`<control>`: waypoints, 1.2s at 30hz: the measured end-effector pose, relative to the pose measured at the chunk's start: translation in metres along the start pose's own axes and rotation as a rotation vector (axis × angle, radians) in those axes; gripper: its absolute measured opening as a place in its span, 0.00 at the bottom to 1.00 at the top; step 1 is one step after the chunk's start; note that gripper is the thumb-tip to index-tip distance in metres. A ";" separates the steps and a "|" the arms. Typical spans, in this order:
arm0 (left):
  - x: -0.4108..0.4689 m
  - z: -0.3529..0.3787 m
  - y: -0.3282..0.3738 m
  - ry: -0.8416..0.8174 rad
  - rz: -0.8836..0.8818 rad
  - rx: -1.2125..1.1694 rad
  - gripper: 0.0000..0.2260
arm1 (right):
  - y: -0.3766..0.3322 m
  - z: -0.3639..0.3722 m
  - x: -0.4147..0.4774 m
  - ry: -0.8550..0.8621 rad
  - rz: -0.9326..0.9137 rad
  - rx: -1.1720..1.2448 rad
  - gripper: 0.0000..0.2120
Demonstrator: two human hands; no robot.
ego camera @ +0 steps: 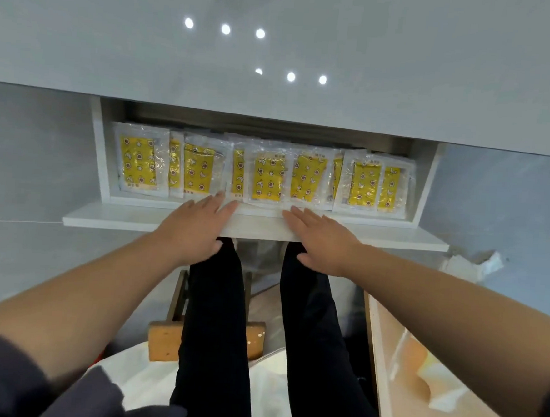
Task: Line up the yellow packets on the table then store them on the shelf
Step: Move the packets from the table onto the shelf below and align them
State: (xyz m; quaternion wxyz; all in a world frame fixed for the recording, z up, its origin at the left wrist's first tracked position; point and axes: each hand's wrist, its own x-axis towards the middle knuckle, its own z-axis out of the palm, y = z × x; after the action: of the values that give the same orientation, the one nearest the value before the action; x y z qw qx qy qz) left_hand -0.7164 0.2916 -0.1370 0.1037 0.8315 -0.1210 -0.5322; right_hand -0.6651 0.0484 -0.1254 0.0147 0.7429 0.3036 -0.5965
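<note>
Packets (pixel 267 178) with yellow print stand in one row inside the shelf (pixel 395 237), each with its long axis upright and its face toward us. We count nine of them: five show a full face and four are partly hidden behind a neighbour, so our count may be wrong by one.

The row lies straight ahead of our two hands, just beyond the fingertips, and it runs from left to right across our reach. Our left hand (pixel 197 232) and our right hand (pixel 320 240) lie flat on the front ledge of the shelf, palms down, fingers straight and close together, holding nothing. The left fingertips come to the lower edge of the packets a little left of the middle. The right fingertips come to the lower edge near the middle packet. We cannot tell if they really touch the plastic.

Both hands are about equally near to the row, so we judge that each one serves its own half. The storing looks almost complete. One packet right of the middle leans a little, and a small push away from us at the bottom edges would probably set the row straight.
</note>
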 end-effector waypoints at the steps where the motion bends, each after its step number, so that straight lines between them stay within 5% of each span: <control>1: 0.001 0.000 0.000 -0.002 -0.036 0.000 0.33 | 0.000 0.002 0.000 0.008 0.044 0.007 0.36; 9: 0.005 0.005 0.015 -0.002 -0.099 0.171 0.27 | 0.001 -0.007 0.008 0.084 0.134 -0.041 0.25; 26: 0.020 -0.057 0.005 0.168 -0.195 0.190 0.27 | 0.011 -0.055 0.021 0.216 0.185 0.021 0.34; 31: 0.027 -0.063 -0.004 0.331 -0.193 0.200 0.24 | 0.017 -0.067 0.020 0.348 0.196 -0.002 0.35; 36: 0.023 -0.069 -0.010 0.689 0.041 0.416 0.20 | 0.031 -0.070 0.005 0.712 0.109 -0.465 0.43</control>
State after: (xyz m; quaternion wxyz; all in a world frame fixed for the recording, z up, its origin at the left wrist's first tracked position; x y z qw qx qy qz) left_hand -0.6430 0.2967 -0.1311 -0.0219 0.9619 -0.2007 -0.1843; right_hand -0.5886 0.0520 -0.1201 0.1076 0.8941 0.3767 -0.2170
